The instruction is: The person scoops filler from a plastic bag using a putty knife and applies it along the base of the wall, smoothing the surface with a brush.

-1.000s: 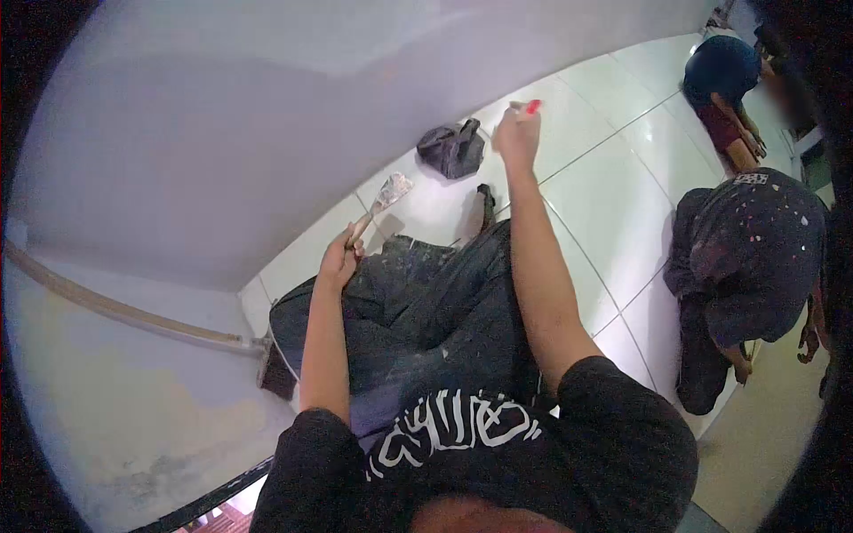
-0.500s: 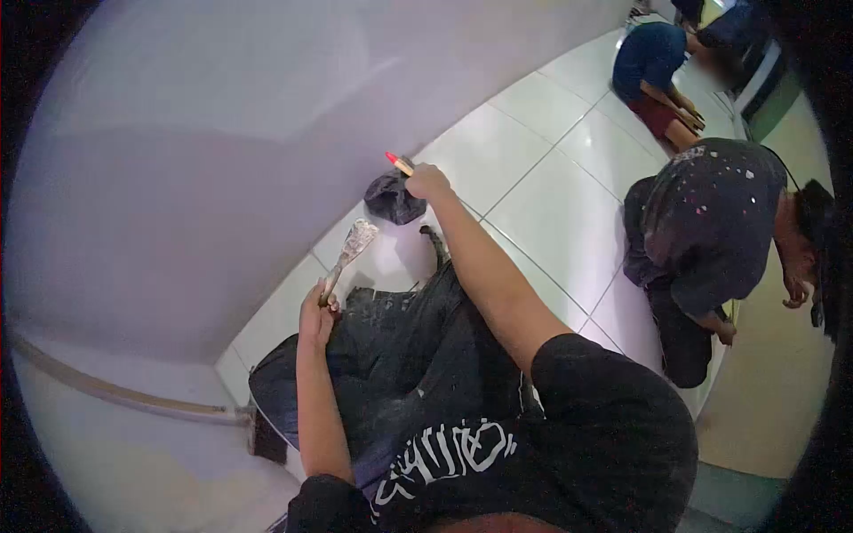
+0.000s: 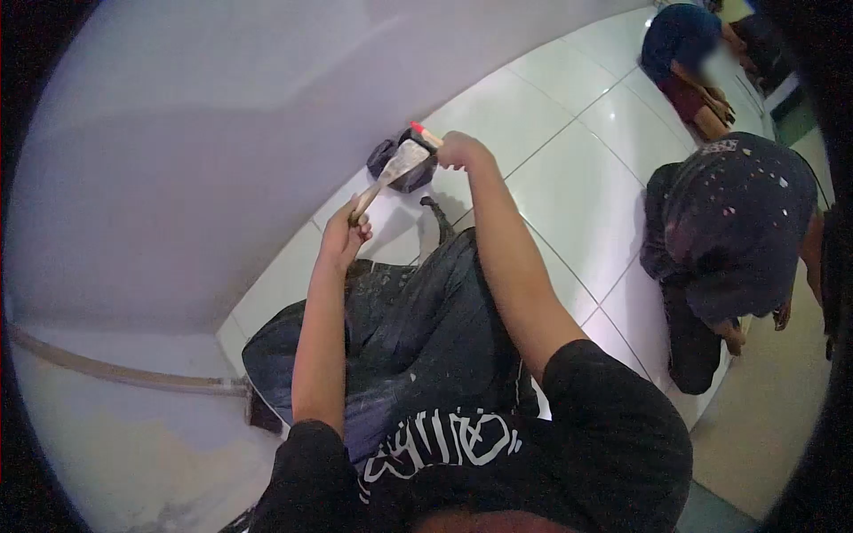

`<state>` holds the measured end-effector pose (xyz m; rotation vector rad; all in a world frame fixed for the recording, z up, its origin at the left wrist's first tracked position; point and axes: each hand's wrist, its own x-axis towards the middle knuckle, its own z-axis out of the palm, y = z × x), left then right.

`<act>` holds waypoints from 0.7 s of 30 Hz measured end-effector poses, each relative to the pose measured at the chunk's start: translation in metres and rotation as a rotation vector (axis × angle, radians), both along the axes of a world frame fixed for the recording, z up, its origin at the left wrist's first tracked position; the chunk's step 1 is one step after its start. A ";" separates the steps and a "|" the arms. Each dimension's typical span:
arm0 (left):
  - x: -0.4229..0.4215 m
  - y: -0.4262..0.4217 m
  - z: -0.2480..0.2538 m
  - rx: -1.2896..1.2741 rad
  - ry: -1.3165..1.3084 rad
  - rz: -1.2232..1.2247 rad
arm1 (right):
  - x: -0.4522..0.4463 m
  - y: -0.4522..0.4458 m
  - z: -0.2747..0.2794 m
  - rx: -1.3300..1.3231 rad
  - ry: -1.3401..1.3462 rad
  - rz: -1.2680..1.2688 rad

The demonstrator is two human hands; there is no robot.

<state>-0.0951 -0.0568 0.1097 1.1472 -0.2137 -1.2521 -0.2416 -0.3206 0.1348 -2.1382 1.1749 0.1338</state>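
Fingers of my left hand (image 3: 341, 235) close around the handle of a scraper (image 3: 402, 164), its whitish blade pointing toward my right hand (image 3: 462, 151), whose fingers grip a red-tipped tool (image 3: 427, 135). Whether blade and tool touch, I cannot tell. Beyond the blade, a black bag (image 3: 380, 158) sits on the tiled floor (image 3: 560, 186) beside the pale wall (image 3: 213, 160). To my right, a person in a speckled dark shirt (image 3: 733, 226) bends low; another person (image 3: 677, 43), in blue, is farther off.
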 end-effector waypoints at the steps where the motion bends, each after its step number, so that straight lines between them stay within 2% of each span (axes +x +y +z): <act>1: 0.002 -0.002 -0.004 -0.002 -0.011 -0.002 | -0.002 0.004 0.002 0.025 -0.035 -0.006; 6: 0.015 -0.016 -0.023 -0.009 -0.020 -0.044 | -0.007 0.012 0.007 0.054 -0.004 -0.009; 10: 0.024 -0.025 -0.042 0.047 -0.099 0.022 | -0.009 0.015 0.002 0.099 0.014 -0.004; 15: 0.045 -0.047 -0.044 0.143 -0.346 0.119 | -0.010 0.007 -0.010 0.120 -0.041 0.026; 21: 0.047 -0.076 -0.003 0.241 -0.789 0.104 | -0.008 0.010 -0.019 0.125 -0.025 0.045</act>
